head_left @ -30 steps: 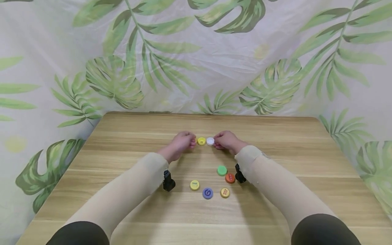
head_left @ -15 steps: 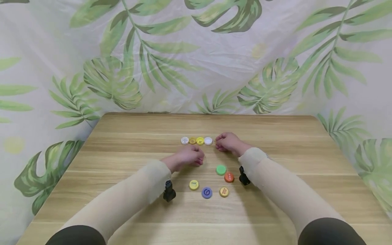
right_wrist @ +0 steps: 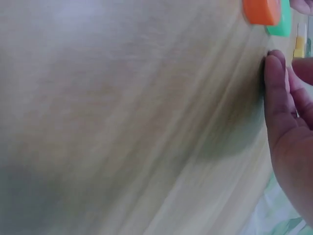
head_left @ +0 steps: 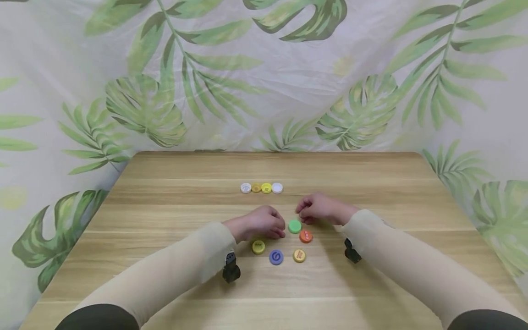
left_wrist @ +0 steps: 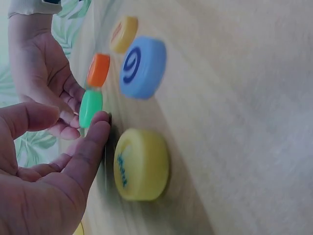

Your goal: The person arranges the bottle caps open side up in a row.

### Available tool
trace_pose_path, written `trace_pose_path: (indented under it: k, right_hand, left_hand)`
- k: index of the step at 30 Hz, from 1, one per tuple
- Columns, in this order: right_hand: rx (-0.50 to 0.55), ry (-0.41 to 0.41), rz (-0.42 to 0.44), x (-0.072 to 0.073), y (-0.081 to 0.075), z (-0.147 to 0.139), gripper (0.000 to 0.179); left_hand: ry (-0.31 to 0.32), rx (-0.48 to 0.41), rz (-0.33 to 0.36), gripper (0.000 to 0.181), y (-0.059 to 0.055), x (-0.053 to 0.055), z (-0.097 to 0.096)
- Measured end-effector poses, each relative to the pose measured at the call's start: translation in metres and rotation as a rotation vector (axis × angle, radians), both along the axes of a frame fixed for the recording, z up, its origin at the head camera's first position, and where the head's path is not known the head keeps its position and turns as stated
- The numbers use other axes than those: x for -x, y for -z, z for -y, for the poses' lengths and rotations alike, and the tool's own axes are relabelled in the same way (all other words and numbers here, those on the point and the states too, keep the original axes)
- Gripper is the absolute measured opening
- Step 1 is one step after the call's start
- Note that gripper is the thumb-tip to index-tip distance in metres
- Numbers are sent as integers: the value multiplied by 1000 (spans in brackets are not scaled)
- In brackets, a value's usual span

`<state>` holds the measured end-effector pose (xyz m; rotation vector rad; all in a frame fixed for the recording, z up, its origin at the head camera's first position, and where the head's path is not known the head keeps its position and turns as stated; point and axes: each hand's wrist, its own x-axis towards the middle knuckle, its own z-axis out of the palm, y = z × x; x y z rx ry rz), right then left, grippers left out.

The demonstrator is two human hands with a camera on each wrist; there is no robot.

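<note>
A green bottle cap point(head_left: 294, 226) lies on the table between my two hands. My left hand point(head_left: 265, 222) is just left of it, thumb and fingers apart with nothing between them in the left wrist view. On the cap's right side, my right hand point(head_left: 321, 208) hovers with loosely bent fingers and holds nothing. An orange-red cap point(head_left: 305, 236) touches or nearly meets the green one. Nearer to me lie a yellow cap point(head_left: 258, 247), a blue cap with a dark swirl point(head_left: 276, 257) and a yellow-orange cap with red print point(head_left: 299, 255).
Farther back, a straight row of caps sits with hollow sides up: a clear-white one point(head_left: 245, 188), an amber one point(head_left: 256, 188), a bright yellow one point(head_left: 266, 188) and a white one point(head_left: 277, 188). Behind the wooden table point(head_left: 185, 170) hangs a leaf-patterned cloth point(head_left: 231, 91).
Both hands have left the row of caps and come back toward me, to either side of the green cap. The left hand's withdrawal uncovered the row's left end.
</note>
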<state>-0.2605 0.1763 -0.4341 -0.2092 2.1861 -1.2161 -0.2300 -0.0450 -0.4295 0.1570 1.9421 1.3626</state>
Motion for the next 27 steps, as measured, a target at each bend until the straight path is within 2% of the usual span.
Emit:
trace_pose_path:
  k: [4, 10, 17, 27]
  right_hand:
    - [-21, -32, 3, -10, -1, -7, 18]
    - [-3, -53, -3, -15, 1, -10, 22]
    - [31, -51, 17, -12, 5, -12, 25]
    - [5, -93, 9, -7, 2, -10, 28]
  left_hand:
    - [-22, 3, -20, 26, -1, -6, -4]
    - [-98, -5, -44, 32, 2, -11, -14]
    - [-175, -71, -34, 32, 9, -7, -30]
    - [-187, -51, -56, 26, 10, 3, -29]
